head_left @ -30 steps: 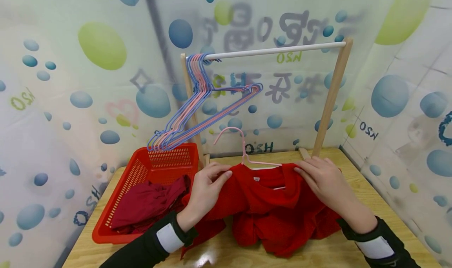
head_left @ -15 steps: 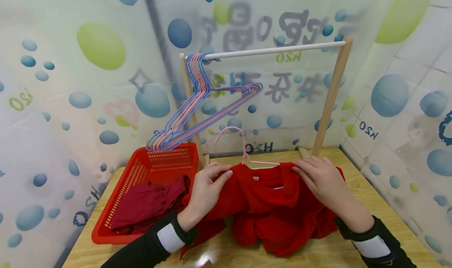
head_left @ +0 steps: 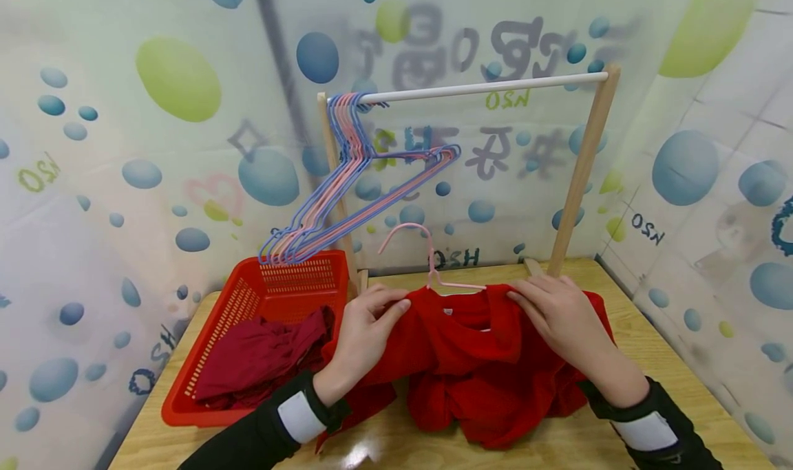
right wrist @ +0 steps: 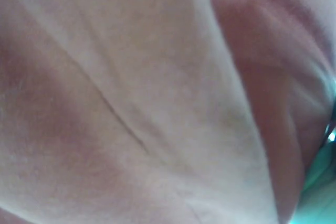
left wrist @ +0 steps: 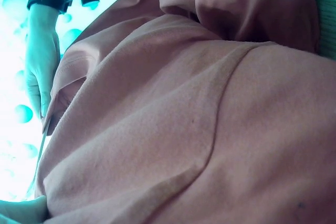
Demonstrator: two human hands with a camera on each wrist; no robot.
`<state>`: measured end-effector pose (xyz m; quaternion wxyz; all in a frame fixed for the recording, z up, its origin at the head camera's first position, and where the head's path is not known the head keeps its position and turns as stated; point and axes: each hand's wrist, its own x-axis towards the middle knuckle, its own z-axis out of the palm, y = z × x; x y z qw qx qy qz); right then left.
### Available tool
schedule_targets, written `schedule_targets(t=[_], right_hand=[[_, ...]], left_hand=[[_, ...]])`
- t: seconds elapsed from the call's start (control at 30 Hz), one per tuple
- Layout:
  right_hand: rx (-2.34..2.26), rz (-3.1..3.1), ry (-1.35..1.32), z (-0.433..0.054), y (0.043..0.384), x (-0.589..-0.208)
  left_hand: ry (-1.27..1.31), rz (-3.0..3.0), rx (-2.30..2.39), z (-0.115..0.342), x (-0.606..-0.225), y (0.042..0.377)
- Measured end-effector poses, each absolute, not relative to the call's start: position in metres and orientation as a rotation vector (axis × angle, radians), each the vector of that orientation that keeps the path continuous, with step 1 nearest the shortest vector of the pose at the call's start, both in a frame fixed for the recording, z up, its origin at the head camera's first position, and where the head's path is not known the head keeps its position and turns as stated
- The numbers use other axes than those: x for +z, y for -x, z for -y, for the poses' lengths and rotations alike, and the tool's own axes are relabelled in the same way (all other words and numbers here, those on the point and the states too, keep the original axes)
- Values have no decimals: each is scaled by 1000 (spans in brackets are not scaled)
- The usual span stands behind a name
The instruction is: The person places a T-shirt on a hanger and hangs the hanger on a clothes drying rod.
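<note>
A red long-sleeved top [head_left: 464, 380] hangs between both hands, its neckline facing up and its lower part bunched on the table. Inside its collar sits a pink hanger [head_left: 431, 263], whose hook sticks up above the neckline; most of its frame is hidden in the cloth. At the shoulder on the left, my left hand [head_left: 365, 332] pinches the fabric between thumb and fingers. My right hand [head_left: 564, 318] grips the other shoulder beside the collar, its thumb hidden behind the cloth. Folds of the top [left wrist: 157, 108] fill most of the left wrist view, and the top [right wrist: 157, 103] covers the right wrist view.
Several blue and pink hangers [head_left: 347, 181] hang bunched at the left end of a white rail [head_left: 483, 90] on a wooden stand [head_left: 582, 174]. A red plastic basket [head_left: 303, 277] holding dark red clothes [head_left: 260, 360] stands at left on the wooden table [head_left: 626, 312].
My right hand has shifted slightly left toward the collar, and that side of the neckline has come inward, covering more of the pink hanger's arm. My left hand has hardly moved.
</note>
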<state>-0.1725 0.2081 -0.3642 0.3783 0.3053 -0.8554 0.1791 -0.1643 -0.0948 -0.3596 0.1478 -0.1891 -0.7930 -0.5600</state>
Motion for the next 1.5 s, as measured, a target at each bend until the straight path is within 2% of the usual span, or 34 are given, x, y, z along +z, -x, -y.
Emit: schedule_targets(t=[1.5], right_hand=[[480, 2230, -779, -196, 174, -364]], left_hand=[[544, 2294, -1649, 89, -360, 163]])
